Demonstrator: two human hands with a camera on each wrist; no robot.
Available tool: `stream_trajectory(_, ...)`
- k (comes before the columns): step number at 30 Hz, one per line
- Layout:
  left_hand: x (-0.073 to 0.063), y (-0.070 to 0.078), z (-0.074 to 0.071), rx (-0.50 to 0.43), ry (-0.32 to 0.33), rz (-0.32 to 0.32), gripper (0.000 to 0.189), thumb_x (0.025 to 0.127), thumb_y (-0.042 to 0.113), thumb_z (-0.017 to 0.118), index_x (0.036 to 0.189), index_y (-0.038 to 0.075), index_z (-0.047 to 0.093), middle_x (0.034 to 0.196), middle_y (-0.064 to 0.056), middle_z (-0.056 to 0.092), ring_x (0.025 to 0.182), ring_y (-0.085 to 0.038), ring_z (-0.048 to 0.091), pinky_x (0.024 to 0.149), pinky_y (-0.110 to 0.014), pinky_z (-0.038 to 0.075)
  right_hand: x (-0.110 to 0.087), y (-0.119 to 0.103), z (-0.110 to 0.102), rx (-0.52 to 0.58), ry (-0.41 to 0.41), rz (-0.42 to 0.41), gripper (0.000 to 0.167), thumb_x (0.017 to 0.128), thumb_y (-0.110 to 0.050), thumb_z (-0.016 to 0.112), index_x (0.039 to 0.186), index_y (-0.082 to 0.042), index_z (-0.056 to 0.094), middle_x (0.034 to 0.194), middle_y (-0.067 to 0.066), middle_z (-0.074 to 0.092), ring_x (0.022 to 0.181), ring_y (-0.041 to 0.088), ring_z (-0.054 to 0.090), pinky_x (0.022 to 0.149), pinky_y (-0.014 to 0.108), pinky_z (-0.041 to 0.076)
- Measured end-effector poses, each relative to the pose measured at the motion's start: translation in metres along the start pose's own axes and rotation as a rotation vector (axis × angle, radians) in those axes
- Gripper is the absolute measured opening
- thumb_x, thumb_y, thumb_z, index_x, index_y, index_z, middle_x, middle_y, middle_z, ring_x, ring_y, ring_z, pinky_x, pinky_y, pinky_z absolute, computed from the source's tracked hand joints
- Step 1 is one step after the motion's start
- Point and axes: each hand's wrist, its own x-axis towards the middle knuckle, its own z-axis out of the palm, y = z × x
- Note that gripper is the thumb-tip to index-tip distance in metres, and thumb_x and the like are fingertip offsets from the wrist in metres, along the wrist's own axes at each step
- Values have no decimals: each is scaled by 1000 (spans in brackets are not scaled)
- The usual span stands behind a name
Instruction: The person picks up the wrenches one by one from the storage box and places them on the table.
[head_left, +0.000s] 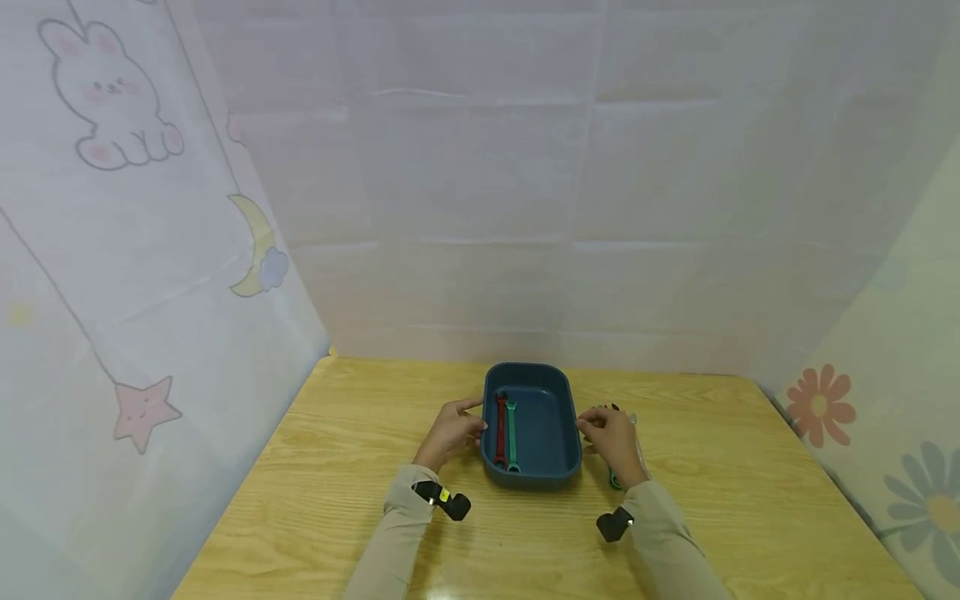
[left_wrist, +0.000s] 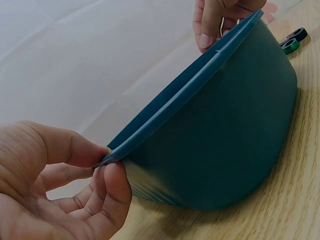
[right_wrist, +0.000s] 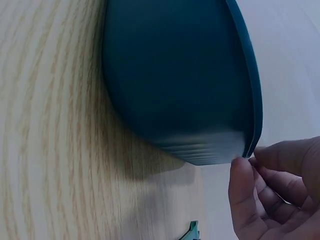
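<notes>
A dark blue rectangular plastic bin [head_left: 542,433] with rounded corners stands between both hands. My left hand [head_left: 450,433] pinches its left rim between thumb and fingers, as the left wrist view shows up close. On the opposite side, my right hand [head_left: 611,437] pinches the right rim with thumb and fingertip, seen also in the right wrist view. Inside the bin, a red wrench [head_left: 501,429] and a green wrench [head_left: 512,437] lie side by side along the left wall.
More wrenches lie on the wooden table [head_left: 337,467] right of the bin, mostly hidden under my right hand; a green ring end [head_left: 614,479] shows, and a black ring end [left_wrist: 300,34] in the left wrist view. A pale sheet [head_left: 480,208] hangs behind the table.
</notes>
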Motion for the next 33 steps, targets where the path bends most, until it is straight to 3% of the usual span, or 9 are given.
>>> stream_trajectory(13, -2, -2, 0, -3, 5, -10, 64, 84, -7, 60, 146, -2, 47, 71, -9, 62, 59, -14, 56, 55, -30, 50, -5, 2, 7, 89, -69, 155, 30, 96, -8, 64, 120, 11, 63, 98, 23, 67, 64, 19, 64, 57, 33, 58)
stream_trajectory(20, 0, -4, 4, -4, 10, -23, 64, 84, -6, 61, 147, 0, 47, 71, -6, 62, 59, -12, 57, 56, -29, 51, -3, 3, 3, 176, -113, 286, 23, 97, -8, 64, 112, 8, 63, 92, 13, 63, 66, 17, 59, 57, 35, 56)
stream_trajectory(25, 0, -3, 5, 4, 14, -15, 65, 84, -7, 61, 147, 0, 47, 72, -8, 63, 59, -13, 57, 55, -28, 51, 0, 0, 1, 205, -156, 296, 16, 98, -8, 62, 106, 6, 61, 89, 12, 59, 64, 19, 56, 57, 37, 55)
stream_trajectory(33, -2, 4, 6, 26, 28, -25, 64, 84, -6, 60, 147, 1, 47, 74, -10, 63, 59, -14, 55, 55, -28, 51, 4, -1, 0, 201, -181, 292, 20, 98, -7, 60, 111, 9, 60, 87, 11, 58, 63, 18, 55, 58, 39, 55)
